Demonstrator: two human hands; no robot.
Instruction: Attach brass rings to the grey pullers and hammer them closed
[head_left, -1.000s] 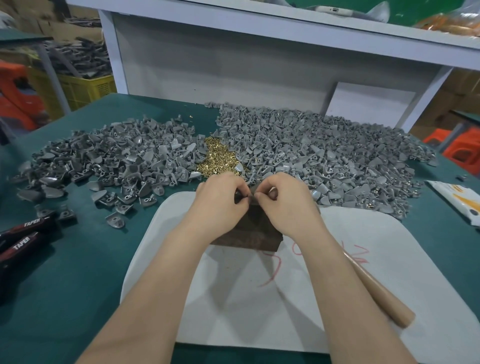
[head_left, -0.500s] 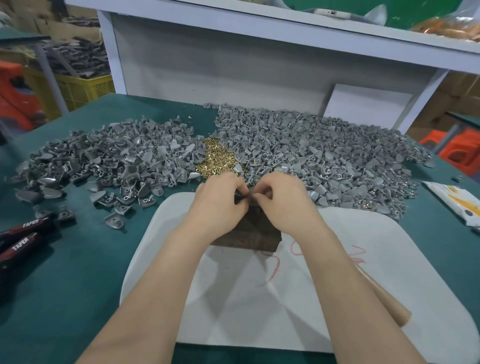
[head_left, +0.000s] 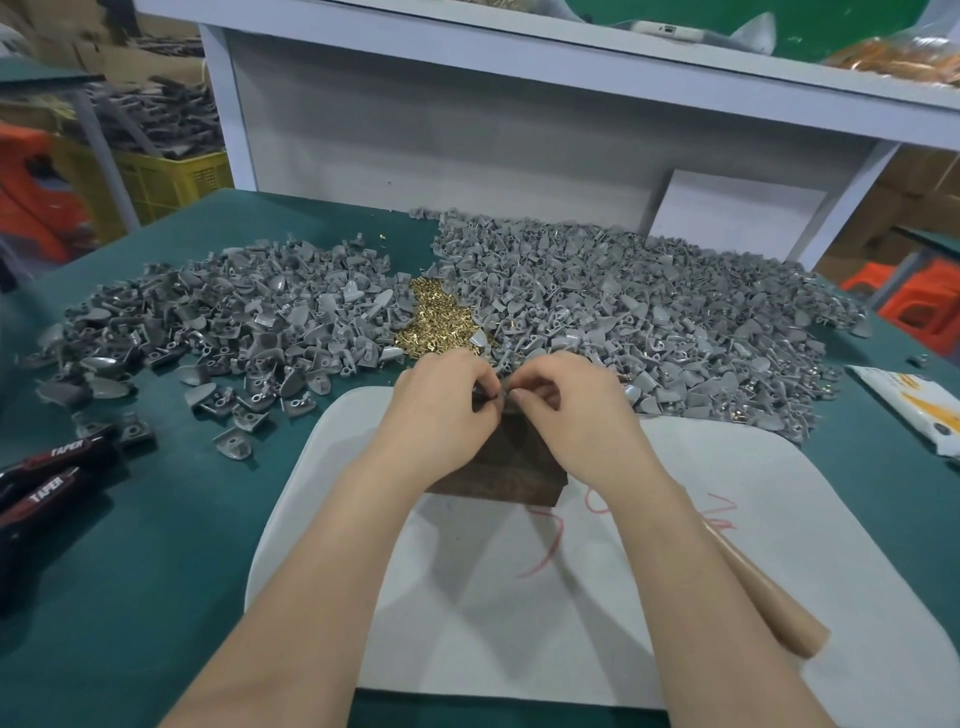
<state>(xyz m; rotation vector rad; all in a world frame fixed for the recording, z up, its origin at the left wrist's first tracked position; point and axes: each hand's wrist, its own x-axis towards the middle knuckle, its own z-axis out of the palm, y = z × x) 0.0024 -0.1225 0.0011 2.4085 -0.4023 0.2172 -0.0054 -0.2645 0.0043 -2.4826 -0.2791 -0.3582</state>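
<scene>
Hardly anything moves: left hand (head_left: 441, 410) and right hand (head_left: 576, 410) still pinch one grey puller (head_left: 494, 399) over the dark block (head_left: 498, 478). Fitting is likely not done yet.

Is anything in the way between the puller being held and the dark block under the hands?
Nothing visible does. The left hand and right hand pinch the puller just above the block; its uncovered top shows nothing on it.
</scene>
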